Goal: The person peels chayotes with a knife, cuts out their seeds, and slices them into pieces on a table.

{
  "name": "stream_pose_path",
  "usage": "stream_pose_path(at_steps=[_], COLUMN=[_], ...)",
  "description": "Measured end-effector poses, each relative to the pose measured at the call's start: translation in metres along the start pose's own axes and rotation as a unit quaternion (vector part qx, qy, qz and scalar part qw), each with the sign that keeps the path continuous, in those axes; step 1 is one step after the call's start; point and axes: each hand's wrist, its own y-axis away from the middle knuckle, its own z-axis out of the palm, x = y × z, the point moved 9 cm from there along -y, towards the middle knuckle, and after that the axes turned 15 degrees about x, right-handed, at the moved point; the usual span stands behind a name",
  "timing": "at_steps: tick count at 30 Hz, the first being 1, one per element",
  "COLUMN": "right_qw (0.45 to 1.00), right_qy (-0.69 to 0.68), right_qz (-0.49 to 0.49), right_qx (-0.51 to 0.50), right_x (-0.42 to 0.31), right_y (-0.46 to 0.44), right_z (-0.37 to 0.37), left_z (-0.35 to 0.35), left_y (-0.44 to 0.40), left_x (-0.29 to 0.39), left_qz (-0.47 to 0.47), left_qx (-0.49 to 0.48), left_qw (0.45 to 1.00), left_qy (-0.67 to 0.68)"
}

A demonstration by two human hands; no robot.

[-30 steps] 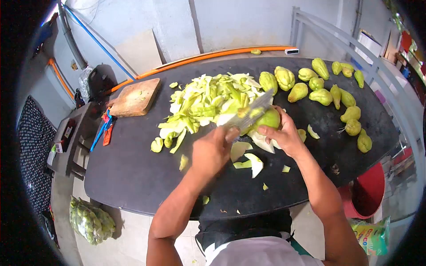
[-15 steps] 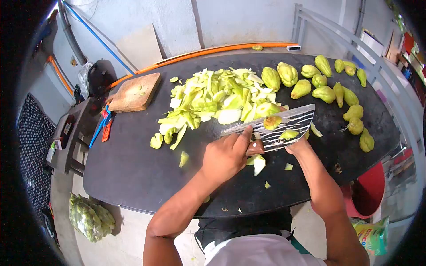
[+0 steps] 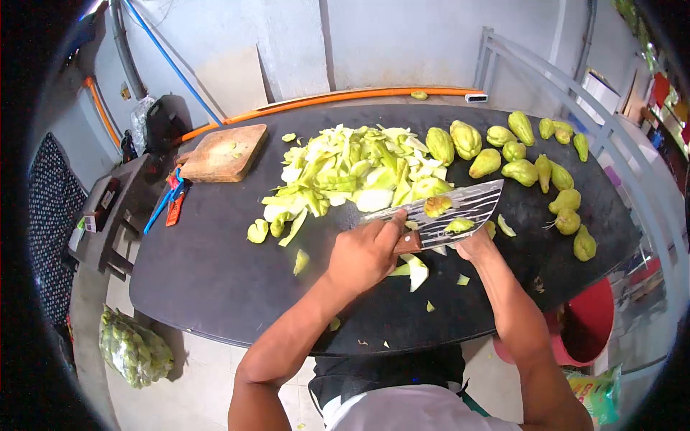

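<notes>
My left hand [image 3: 365,253] is closed around the wooden handle of a broad cleaver [image 3: 471,208], its forefinger laid along the blade. Dark and pale streaks mark the blade, and a browned piece and a green scrap of chayote cling to it. Behind the blade's lower edge is my right hand [image 3: 476,246]; its fingers are mostly hidden, and what they hold cannot be seen. A bit of green [image 3: 490,228] shows beside it. Just beyond the cleaver lies a heap of cut pale-green chayote pieces [image 3: 352,169]. Under the handle, a cut slice [image 3: 415,271] rests on the table.
Several whole chayotes [image 3: 520,172] spread over the right side of the black table [image 3: 215,280]. A wooden chopping board [image 3: 223,152] lies at the left, near a blue-and-orange tool [image 3: 174,201]. On the floor are a red bin [image 3: 600,323] and a bag of greens [image 3: 133,348].
The view has shifted slightly, so the table sits lower. The cleaver and both hands keep nearly the same places, with the blade a little lower over the right hand.
</notes>
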Motion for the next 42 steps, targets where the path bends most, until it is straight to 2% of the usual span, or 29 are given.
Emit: stream_pose_path(at_steps=[5, 8, 9, 10, 14, 18, 19, 21, 23, 24, 25, 26, 28, 30, 32, 36, 37, 38, 42], right_qw=[0.999, 0.991, 0.992, 0.99, 0.988, 0.982, 0.983, 0.989, 0.992, 0.992, 0.985, 0.987, 0.99, 0.991, 0.997, 0.998, 0.999, 0.995, 0.998], right_qy=[-0.031, 0.098, 0.095, 0.092, 0.097, 0.136, 0.141, 0.13, 0.084, 0.062, 0.095, 0.088, 0.073, 0.012, -0.049, 0.036, 0.016, -0.083, -0.029], right_qz=[0.007, -0.025, -0.043, -0.077, -0.08, -0.106, -0.103, -0.056, -0.084, -0.097, -0.141, -0.134, -0.122, -0.116, -0.045, -0.039, -0.034, 0.023, -0.035], right_qx=[0.022, -0.082, -0.067, -0.07, -0.085, -0.071, -0.063, -0.035, -0.04, -0.043, 0.002, -0.001, -0.01, -0.067, -0.033, -0.042, -0.035, -0.043, -0.037], right_x=[0.006, -0.031, -0.039, -0.047, -0.054, -0.055, -0.053, -0.047, -0.037, -0.027, -0.023, -0.016, -0.018, -0.025, -0.015, -0.012, -0.014, -0.012, -0.009], right_y=[-0.001, 0.018, 0.024, 0.029, 0.027, 0.02, 0.018, 0.017, 0.012, 0.008, 0.003, 0.001, 0.002, 0.011, 0.004, -0.005, -0.003, 0.006, 0.005], right_z=[-0.004, 0.039, 0.048, 0.055, 0.061, 0.048, 0.045, 0.038, 0.027, 0.018, 0.007, 0.001, 0.006, 0.018, 0.011, 0.012, 0.014, 0.016, 0.013], left_z=[-0.001, 0.007, 0.016, 0.013, 0.013, 0.014, 0.015, 0.004, -0.002, -0.003, -0.005, -0.006, -0.006, -0.006, -0.005, -0.007, -0.008, -0.009, -0.008], left_y=[0.0, 0.006, 0.013, 0.015, 0.019, 0.014, 0.012, 0.002, -0.001, -0.001, -0.002, -0.001, 0.0, 0.001, 0.001, 0.0, -0.001, -0.001, 0.0], left_x=[-0.001, -0.026, -0.055, -0.074, -0.083, -0.068, -0.06, -0.03, -0.007, -0.003, 0.002, 0.006, 0.008, 0.011, 0.016, 0.018, 0.019, 0.019, 0.011], left_qz=[-0.005, -0.052, -0.137, -0.163, -0.199, -0.194, -0.182, -0.12, -0.026, -0.013, 0.0, 0.012, 0.031, 0.047, 0.058, 0.077, 0.077, 0.078, 0.07], left_qx=[-0.006, 0.015, -0.044, -0.02, -0.058, -0.046, -0.059, -0.025, 0.021, 0.016, 0.01, 0.006, 0.014, 0.013, 0.002, 0.022, 0.027, 0.03, 0.035], left_qw=[1.0, 0.998, 0.989, 0.985, 0.973, 0.978, 0.979, 0.992, 0.999, 1.0, 1.0, 1.0, 0.999, 0.999, 0.998, 0.996, 0.996, 0.996, 0.997], left_qy=[0.007, 0.015, -0.028, -0.049, -0.105, -0.065, -0.063, -0.019, 0.007, 0.004, 0.0, -0.005, -0.004, -0.007, -0.013, -0.026, -0.027, -0.028, -0.026])
